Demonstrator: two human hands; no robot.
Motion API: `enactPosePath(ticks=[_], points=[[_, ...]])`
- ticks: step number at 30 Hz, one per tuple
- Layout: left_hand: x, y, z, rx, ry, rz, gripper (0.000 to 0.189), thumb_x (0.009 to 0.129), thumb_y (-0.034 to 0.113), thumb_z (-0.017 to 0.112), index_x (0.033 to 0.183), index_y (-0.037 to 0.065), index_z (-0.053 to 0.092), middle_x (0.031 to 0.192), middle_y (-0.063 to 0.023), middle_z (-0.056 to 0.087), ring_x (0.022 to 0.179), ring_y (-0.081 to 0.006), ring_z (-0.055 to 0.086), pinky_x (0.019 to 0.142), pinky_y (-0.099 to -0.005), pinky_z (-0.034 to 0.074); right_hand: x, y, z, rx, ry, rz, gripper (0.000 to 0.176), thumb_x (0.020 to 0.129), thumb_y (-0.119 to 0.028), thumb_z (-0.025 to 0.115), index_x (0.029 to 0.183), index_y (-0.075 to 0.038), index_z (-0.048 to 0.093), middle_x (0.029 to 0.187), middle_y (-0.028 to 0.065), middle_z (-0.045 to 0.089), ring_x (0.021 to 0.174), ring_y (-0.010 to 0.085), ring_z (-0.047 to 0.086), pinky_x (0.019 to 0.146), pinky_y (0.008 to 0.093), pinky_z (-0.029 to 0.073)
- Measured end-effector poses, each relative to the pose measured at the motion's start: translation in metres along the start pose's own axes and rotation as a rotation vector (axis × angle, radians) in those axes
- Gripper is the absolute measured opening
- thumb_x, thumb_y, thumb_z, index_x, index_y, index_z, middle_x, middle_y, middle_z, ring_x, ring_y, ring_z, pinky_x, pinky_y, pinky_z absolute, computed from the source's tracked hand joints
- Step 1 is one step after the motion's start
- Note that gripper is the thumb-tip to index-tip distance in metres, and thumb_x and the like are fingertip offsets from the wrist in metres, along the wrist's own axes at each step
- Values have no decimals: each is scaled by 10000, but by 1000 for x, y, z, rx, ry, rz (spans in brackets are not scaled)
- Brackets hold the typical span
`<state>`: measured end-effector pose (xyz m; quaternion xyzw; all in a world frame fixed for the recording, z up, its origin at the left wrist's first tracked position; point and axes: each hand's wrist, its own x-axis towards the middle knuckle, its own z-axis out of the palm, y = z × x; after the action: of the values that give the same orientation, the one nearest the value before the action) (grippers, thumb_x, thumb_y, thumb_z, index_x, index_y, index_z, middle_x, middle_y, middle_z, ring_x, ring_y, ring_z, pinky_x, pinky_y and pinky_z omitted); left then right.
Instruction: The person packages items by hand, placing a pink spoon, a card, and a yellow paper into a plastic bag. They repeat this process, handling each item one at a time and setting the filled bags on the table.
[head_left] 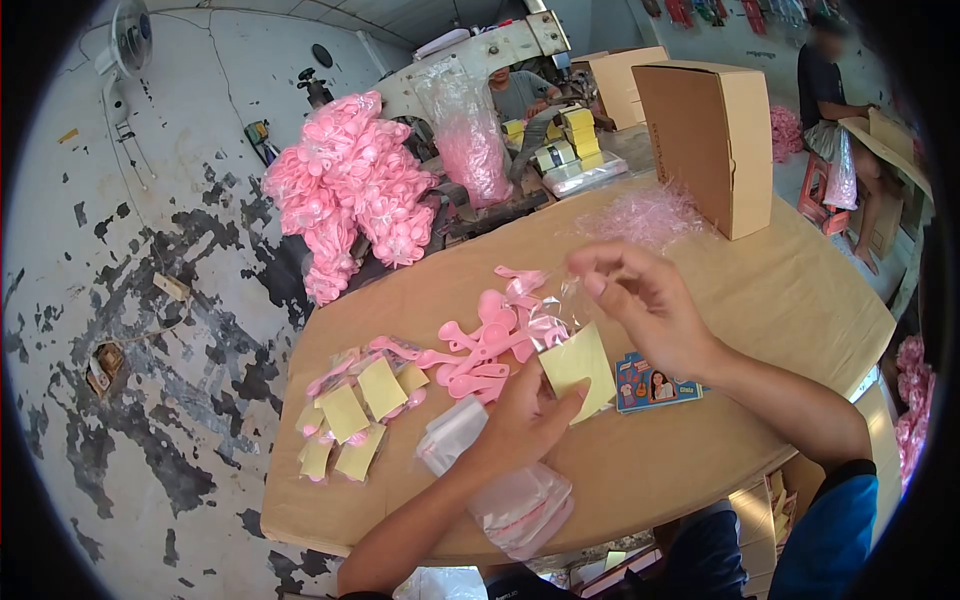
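Observation:
My left hand point(525, 425) grips a clear plastic bag point(548, 325) with a pale yellow card point(580, 365) in it, thumb on the card's lower edge. Above it, my right hand point(655, 310) has thumb and fingers bent together at the bag's thin clear film. Pink plastic scoops point(485, 340) lie in a loose pile behind my left hand. Flat clear bags point(520, 505) are stacked under my left forearm. To the left sit several filled bags point(345, 410) with yellow cards and pink scoops. Printed cards point(655, 385) lie beneath my right wrist.
A brown-paper-covered table point(790, 330) spreads before me. On it stand an open cardboard box point(705, 150) and a heap of clear plastic scraps point(645, 215). Behind are a big mound of bagged pink items point(355, 190), a machine point(480, 60) and yellow card stacks point(580, 135). Other people sit farther back.

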<state>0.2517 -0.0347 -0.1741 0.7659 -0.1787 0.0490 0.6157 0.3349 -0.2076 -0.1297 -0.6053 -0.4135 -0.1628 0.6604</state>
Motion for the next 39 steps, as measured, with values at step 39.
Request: enactPosePath(ticks=[39], points=[[3, -9, -12, 256, 92, -12, 398, 978, 48, 485, 1369, -25, 474, 758, 45, 499, 635, -22, 426, 536, -199, 352, -5, 20, -9, -874, -327, -563, 141, 631, -178, 711, 711, -104, 622, 742, 9, 623, 810, 181, 594, 744, 331, 462]])
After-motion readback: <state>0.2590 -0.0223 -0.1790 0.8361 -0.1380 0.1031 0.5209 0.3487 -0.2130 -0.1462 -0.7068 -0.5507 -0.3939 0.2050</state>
